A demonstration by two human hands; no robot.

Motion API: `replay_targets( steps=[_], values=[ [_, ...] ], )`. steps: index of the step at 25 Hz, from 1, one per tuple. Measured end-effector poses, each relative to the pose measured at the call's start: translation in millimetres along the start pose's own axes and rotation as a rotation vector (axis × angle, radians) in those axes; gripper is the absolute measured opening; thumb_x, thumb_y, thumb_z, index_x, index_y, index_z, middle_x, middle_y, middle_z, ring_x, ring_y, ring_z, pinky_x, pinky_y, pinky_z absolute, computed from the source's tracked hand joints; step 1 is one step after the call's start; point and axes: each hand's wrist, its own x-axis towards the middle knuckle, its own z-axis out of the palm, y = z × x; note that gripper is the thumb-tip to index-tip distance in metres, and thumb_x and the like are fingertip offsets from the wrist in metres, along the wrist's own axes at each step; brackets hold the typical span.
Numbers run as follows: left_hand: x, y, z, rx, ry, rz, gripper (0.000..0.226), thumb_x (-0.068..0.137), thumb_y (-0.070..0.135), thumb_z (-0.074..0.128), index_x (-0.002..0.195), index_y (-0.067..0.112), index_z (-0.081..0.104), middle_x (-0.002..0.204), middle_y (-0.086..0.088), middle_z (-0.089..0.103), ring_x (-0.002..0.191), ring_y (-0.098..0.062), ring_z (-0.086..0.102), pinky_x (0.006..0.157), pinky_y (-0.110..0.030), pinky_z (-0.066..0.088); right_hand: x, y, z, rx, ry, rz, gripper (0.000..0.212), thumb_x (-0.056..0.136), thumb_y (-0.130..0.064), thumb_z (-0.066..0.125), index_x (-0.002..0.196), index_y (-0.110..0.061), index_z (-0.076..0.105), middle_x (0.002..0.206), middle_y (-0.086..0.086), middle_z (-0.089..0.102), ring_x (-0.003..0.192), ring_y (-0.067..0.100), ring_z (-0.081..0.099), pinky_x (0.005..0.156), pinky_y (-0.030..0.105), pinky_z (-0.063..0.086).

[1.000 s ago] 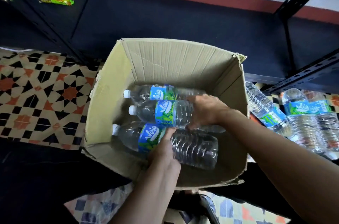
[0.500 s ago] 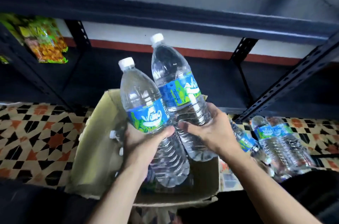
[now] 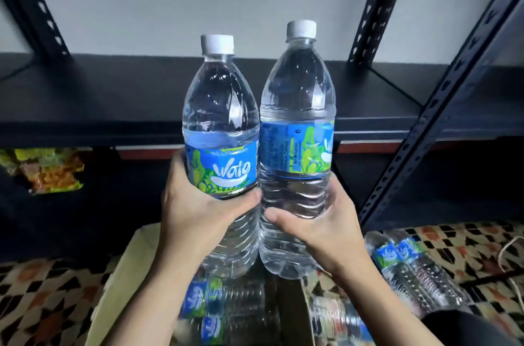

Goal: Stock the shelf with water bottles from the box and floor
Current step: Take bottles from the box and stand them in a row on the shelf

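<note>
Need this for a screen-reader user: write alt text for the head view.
The left hand and right hand each grip an upright water bottle, the left bottle beside the right bottle, before a dark shelf. Below, spare bottles lie in the cardboard box and loose bottles on the floor.

L bottle (image 3: 221,118) beside R bottle (image 3: 297,96), box (image 3: 122,283) below

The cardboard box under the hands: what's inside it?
Clear plastic water bottles with blue-green labels lie inside the beige cardboard box, blurred, number unclear. The left hand gripping the left bottle and the right hand gripping the right bottle hide the far part.
</note>
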Motion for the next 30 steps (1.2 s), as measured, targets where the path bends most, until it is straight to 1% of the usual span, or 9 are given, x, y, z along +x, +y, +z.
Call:
replay_targets(
  steps=[2,4,7,10,14,19,21,24,30],
  values=[
    [15,21,11,-0.014,-0.004,0.049,0.087,0.034,0.036,0.096,0.111,0.032,0.055,0.102,0.016,0.071,0.093,-0.003,0.069,0.085,-0.035,0.057,15,-14,-5,-0.091,0.085,-0.055,0.085,0.048,-0.041,0.098,0.121,-0.022,0.058,0.110,-0.003,0.075,0.102,0.014,0.072,0.091,0.043,0.057],
    [31,42,23,-0.024,-0.010,0.094,0.085,0.036,0.033,0.098,0.110,0.030,0.057,0.101,0.015,0.071,0.092,-0.004,0.069,0.084,-0.034,0.057,32,-29,-9,-0.175,0.187,-0.114,0.087,0.046,-0.052,0.093,0.121,-0.028,0.056,0.112,-0.008,0.073,0.103,0.008,0.070,0.091,0.042,0.057],
    [54,72,42,-0.039,-0.027,0.156,0.074,0.040,0.026,0.099,0.104,0.025,0.060,0.094,0.013,0.071,0.083,-0.001,0.069,0.074,-0.026,0.056,62,-51,-17,-0.217,0.282,-0.161,0.083,0.047,-0.054,0.092,0.118,-0.030,0.057,0.109,-0.012,0.073,0.100,0.001,0.069,0.089,0.037,0.058],
    [77,97,63,-0.052,-0.074,0.196,0.070,0.042,0.023,0.098,0.101,0.024,0.059,0.090,0.014,0.070,0.077,0.007,0.066,0.064,-0.014,0.049,92,-67,-30,-0.197,0.334,-0.160,0.080,0.048,-0.049,0.096,0.116,-0.029,0.059,0.105,-0.012,0.074,0.096,0.000,0.070,0.087,0.037,0.058],
    [107,119,89,-0.083,-0.102,0.224,0.072,0.042,0.025,0.097,0.104,0.026,0.059,0.093,0.013,0.071,0.083,-0.001,0.067,0.072,-0.026,0.053,130,-78,-45,-0.213,0.393,-0.176,0.080,0.047,-0.046,0.097,0.116,-0.029,0.058,0.104,-0.013,0.074,0.095,-0.003,0.069,0.086,0.029,0.057],
    [148,125,123,-0.156,-0.121,0.163,0.076,0.033,0.037,0.092,0.102,0.027,0.061,0.090,0.011,0.074,0.083,-0.008,0.071,0.078,-0.037,0.059,183,-89,-60,-0.281,0.434,-0.206,0.076,0.050,-0.041,0.096,0.115,-0.030,0.058,0.103,-0.016,0.070,0.095,-0.008,0.064,0.076,0.006,0.048],
    [160,124,133,-0.189,-0.128,0.141,0.077,0.031,0.038,0.091,0.101,0.026,0.060,0.090,0.009,0.074,0.083,-0.010,0.072,0.077,-0.037,0.059,203,-90,-64,-0.284,0.439,-0.208,0.076,0.049,-0.041,0.096,0.114,-0.029,0.058,0.103,-0.015,0.070,0.095,-0.005,0.065,0.080,0.013,0.050],
    [177,126,145,-0.224,-0.144,0.156,0.073,0.038,0.027,0.095,0.102,0.025,0.059,0.092,0.007,0.074,0.085,-0.011,0.072,0.077,-0.035,0.058,234,-87,-66,-0.327,0.467,-0.239,0.074,0.049,-0.044,0.095,0.111,-0.028,0.057,0.101,-0.012,0.070,0.098,0.003,0.066,0.087,0.025,0.054],
    [220,132,164,-0.226,-0.114,0.214,0.077,0.032,0.039,0.091,0.101,0.029,0.058,0.092,0.011,0.074,0.085,-0.012,0.073,0.082,-0.042,0.059,318,-69,-72,-0.351,0.592,-0.299,0.088,0.046,-0.056,0.081,0.123,-0.025,0.053,0.112,-0.004,0.066,0.107,0.015,0.063,0.097,0.039,0.051]
  ],
)
